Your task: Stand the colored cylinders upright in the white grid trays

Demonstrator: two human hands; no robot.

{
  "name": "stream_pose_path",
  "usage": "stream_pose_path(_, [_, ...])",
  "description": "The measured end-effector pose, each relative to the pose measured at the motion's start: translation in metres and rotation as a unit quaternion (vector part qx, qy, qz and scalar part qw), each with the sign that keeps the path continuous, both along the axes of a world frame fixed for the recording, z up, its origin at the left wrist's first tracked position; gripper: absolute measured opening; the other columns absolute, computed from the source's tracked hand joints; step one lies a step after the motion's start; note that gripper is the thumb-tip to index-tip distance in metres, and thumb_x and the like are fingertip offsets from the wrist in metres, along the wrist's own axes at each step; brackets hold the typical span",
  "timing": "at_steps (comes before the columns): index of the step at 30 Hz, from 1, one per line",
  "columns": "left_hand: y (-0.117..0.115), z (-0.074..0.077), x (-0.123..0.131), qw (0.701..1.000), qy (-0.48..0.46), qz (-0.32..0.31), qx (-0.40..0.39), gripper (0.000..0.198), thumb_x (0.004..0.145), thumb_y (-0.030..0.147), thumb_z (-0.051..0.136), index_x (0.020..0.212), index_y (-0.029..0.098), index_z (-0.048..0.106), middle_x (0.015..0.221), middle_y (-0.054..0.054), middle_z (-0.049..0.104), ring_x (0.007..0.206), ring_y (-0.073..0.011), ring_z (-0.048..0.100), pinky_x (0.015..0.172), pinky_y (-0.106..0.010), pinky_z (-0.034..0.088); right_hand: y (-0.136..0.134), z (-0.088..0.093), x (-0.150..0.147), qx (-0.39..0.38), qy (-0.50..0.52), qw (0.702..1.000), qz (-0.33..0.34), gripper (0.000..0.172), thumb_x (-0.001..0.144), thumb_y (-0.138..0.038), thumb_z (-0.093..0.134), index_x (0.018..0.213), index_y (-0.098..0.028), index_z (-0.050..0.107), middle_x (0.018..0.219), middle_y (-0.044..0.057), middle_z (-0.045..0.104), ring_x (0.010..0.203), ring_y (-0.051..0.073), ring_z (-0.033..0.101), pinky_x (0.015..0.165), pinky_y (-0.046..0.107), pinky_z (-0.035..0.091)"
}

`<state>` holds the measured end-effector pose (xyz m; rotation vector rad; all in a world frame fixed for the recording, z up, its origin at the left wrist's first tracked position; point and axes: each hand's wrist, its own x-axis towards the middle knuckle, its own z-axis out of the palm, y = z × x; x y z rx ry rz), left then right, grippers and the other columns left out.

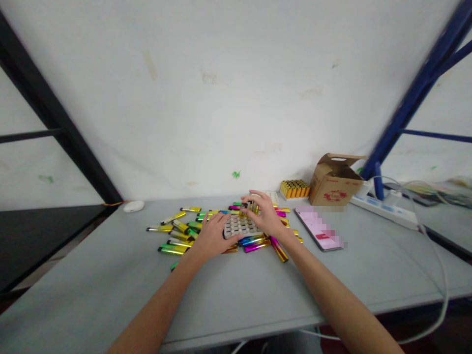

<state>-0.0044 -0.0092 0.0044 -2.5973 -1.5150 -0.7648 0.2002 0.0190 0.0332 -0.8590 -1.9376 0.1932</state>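
A white tray with rows of holes [241, 227] sits on top of loose shiny tubes. My left hand [213, 237] grips its left edge, the thumb along the near side. Over the tray's far right part, my right hand [266, 216] has its fingers closed round a shiny gold tube with a dark end [243, 211], upright at the tray's far edge. Whether the fingers hold more than one tube is hidden. Metallic yellow and green tubes [173, 249] with black ends lie scattered to the left. Purple, blue and gold tubes [257, 246] lie in front and to the right.
Behind to the right stand a block of yellow-orange cylinders [295, 189] and an open cardboard box [334, 184]. A phone [319, 228] lies right of my hands. Farther right is a white power strip [387, 211] with cables. A white rounded object [133, 206] sits at far left.
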Motion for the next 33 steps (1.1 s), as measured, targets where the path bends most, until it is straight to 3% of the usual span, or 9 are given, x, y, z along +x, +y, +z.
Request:
stream_pose_path(7, [0.000, -0.001, -0.001, 1.000, 0.003, -0.001, -0.006, 0.063, 0.080, 0.065, 0.055, 0.124, 0.018, 0.057, 0.122, -0.014, 0.062, 0.119, -0.0331, 0.051, 0.108, -0.057, 0.027, 0.003, -0.004, 0.000, 0.033, -0.018, 0.997, -0.070, 0.019, 0.085, -0.029, 0.060, 0.102, -0.025, 0.069, 0.122, 0.010, 0.057, 0.120, 0.027, 0.048, 0.102, 0.048, 0.038])
stream_pose_path(13, [0.002, -0.002, -0.001, 1.000, 0.012, -0.002, -0.006, 0.067, 0.080, 0.067, 0.054, 0.124, 0.017, 0.056, 0.124, -0.015, 0.061, 0.121, -0.0340, 0.049, 0.108, -0.057, 0.027, 0.001, -0.005, 0.002, 0.050, -0.101, 0.991, -0.065, 0.036, 0.088, -0.018, 0.049, 0.121, -0.024, 0.063, 0.136, 0.012, 0.047, 0.127, 0.028, 0.043, 0.105, 0.049, 0.036])
stream_pose_path(22, [0.002, -0.003, -0.001, 1.000, 0.010, 0.009, -0.023, 0.066, 0.080, 0.064, 0.056, 0.126, 0.016, 0.056, 0.129, -0.016, 0.059, 0.126, -0.0339, 0.047, 0.110, -0.056, 0.025, -0.004, -0.001, 0.014, 0.024, -0.094, 0.993, -0.068, 0.042, 0.090, -0.026, 0.048, 0.132, -0.022, 0.052, 0.137, 0.014, 0.049, 0.127, 0.027, 0.044, 0.106, 0.048, 0.036])
stream_pose_path(26, [0.002, -0.002, -0.001, 0.999, 0.007, 0.011, -0.034, 0.069, 0.080, 0.065, 0.055, 0.127, 0.014, 0.055, 0.131, -0.017, 0.058, 0.128, -0.0348, 0.045, 0.111, -0.058, 0.024, -0.009, -0.002, 0.030, -0.019, -0.057, 0.996, -0.066, 0.054, 0.088, -0.034, 0.053, 0.139, -0.019, 0.042, 0.136, 0.016, 0.050, 0.127, 0.028, 0.045, 0.107, 0.048, 0.035])
stream_pose_path(30, [0.002, -0.001, 0.000, 0.999, -0.002, 0.013, -0.036, 0.066, 0.080, 0.063, 0.056, 0.127, 0.016, 0.056, 0.131, -0.015, 0.058, 0.129, -0.0338, 0.044, 0.111, -0.056, 0.025, -0.014, -0.009, 0.049, -0.118, -0.069, 0.990, -0.039, 0.080, 0.081, -0.045, 0.064, 0.147, -0.016, 0.028, 0.131, 0.017, 0.056, 0.123, 0.031, 0.051, 0.105, 0.051, 0.037])
stream_pose_path(33, [0.002, -0.002, 0.000, 1.000, -0.006, 0.010, -0.027, 0.063, 0.081, 0.062, 0.057, 0.126, 0.018, 0.056, 0.131, -0.013, 0.058, 0.129, -0.0325, 0.044, 0.111, -0.053, 0.026, -0.015, -0.014, 0.056, -0.176, -0.103, 0.979, -0.024, 0.093, 0.073, -0.052, 0.069, 0.146, -0.013, 0.029, 0.134, 0.020, 0.053, 0.127, 0.033, 0.047, 0.107, 0.051, 0.035])
